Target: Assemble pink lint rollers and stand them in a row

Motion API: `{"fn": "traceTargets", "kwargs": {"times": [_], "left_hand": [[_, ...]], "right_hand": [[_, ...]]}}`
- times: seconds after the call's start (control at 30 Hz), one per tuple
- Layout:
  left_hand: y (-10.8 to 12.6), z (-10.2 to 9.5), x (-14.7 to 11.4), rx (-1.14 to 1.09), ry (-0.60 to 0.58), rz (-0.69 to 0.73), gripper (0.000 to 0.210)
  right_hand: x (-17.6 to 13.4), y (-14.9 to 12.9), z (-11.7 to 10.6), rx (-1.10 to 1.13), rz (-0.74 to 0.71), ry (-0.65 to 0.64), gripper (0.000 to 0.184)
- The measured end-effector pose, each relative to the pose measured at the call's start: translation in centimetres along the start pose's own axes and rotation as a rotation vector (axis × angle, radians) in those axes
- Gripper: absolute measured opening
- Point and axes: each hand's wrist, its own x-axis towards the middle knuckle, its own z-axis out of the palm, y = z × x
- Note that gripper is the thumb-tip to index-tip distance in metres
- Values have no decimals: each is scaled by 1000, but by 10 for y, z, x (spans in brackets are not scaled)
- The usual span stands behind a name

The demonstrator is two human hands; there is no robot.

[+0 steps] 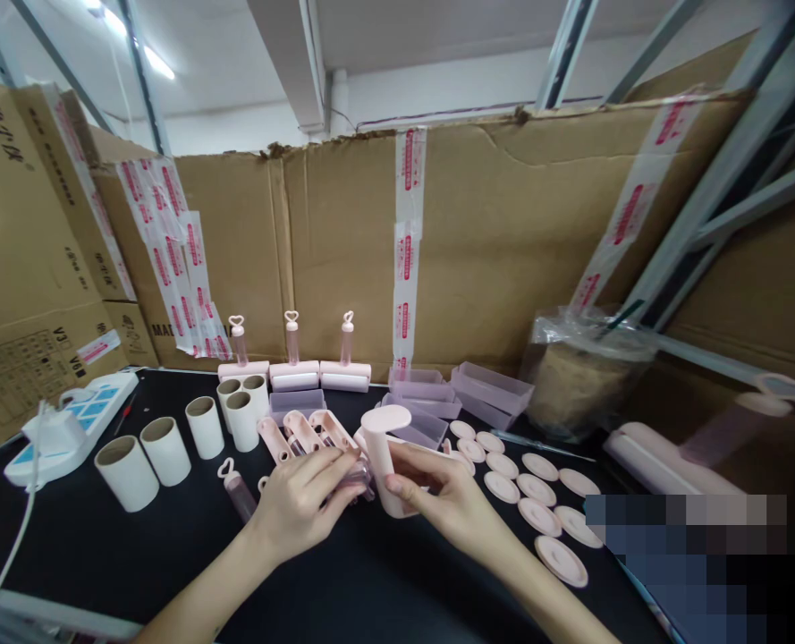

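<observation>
Pale pink plastic housing with an oval end point(378, 461): sitting mid-view in the head camera, just above the black tabletop point(370, 599).
Right hand point(447, 487): grasping that housing between thumb and fingers.
Left hand point(300, 501): reaching over translucent mauve plastic tubes point(368, 487) beside the housing; I cannot tell whether it is gripping one.
Brown cardboard carton point(28, 241): standing at far left, showing "V3", "V6" and dark Chinese characters.
Brown cardboard panel point(537, 224): rising behind, showing "MA" before whitish tape point(165, 255) that is carrying red print too small to read.
White cardboard cylinders point(167, 456): standing upright, left of both hands.
Pale pink oval discs point(537, 517): lying right of the right hand.
</observation>
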Motion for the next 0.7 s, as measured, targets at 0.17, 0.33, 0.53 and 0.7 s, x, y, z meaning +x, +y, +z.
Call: {"fn": "traceTargets", "kwargs": {"times": [0.17, 0.33, 0.53, 0.7], "left_hand": [[-1, 1, -1, 24, -25, 48, 22], [0, 5, -3, 24, -30, 38, 22], [16, -9, 4, -281, -126, -122, 25], [24, -17, 7, -316, -271, -129, 28]], "right_hand": [[-2, 2, 6, 29, 83, 47, 46], [-1, -3, 9, 46, 102, 20, 47], [-5, -25, -24, -29, 52, -181, 40], [-4, -31, -62, 30, 64, 276, 43]]}}
